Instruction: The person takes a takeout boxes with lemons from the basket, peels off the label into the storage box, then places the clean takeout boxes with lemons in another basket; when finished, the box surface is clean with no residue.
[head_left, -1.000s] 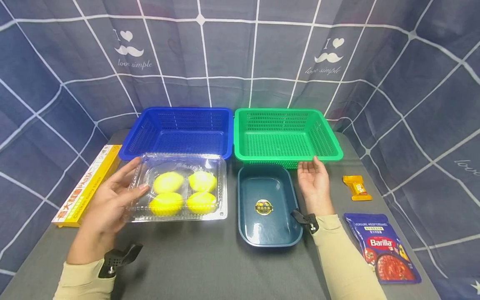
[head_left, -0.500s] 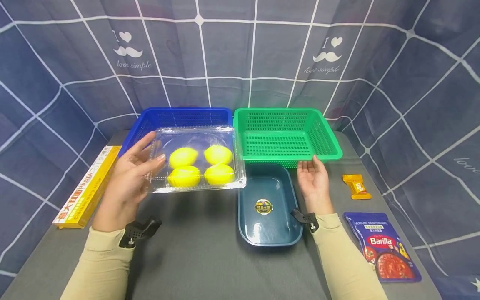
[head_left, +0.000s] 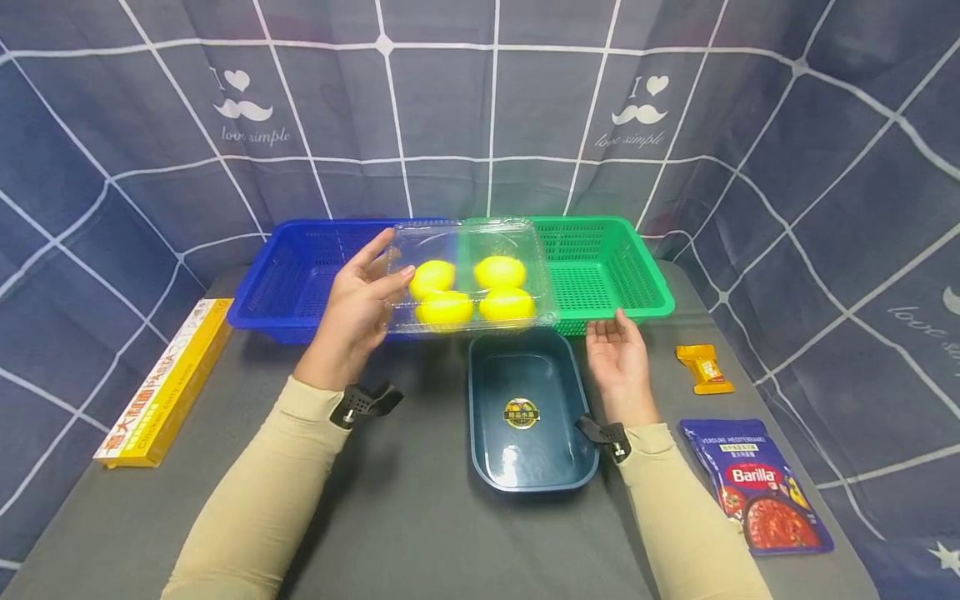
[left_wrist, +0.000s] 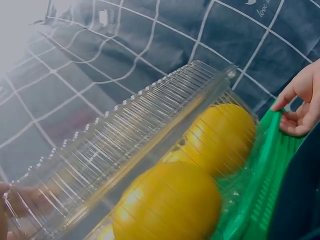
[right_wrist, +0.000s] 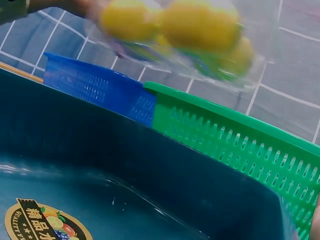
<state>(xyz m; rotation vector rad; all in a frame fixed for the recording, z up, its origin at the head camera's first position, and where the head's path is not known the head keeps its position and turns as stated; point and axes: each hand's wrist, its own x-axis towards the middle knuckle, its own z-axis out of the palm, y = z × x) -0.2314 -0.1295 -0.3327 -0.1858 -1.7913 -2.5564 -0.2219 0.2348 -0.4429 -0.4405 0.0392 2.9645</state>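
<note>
My left hand grips the left edge of a clear plastic clamshell box, thumb on top. Several yellow lemons lie inside; the left wrist view shows them through the ribbed wall. The box is held in the air over the inner ends of the blue basket and green basket, hiding parts of both. My right hand holds the green basket's front rim, as the left wrist view shows, with the thumb at the rim and fingers curled below.
A dark teal tray with a fruit sticker sits in front of the green basket. A yellow pasta box lies at the left. An orange-wrapped snack and a purple Barilla pouch lie at the right. A checked curtain hangs behind.
My left hand has carried the lemon box rightward and away from me, from before the blue basket to above where both baskets meet. My right hand stays at the green rim.
</note>
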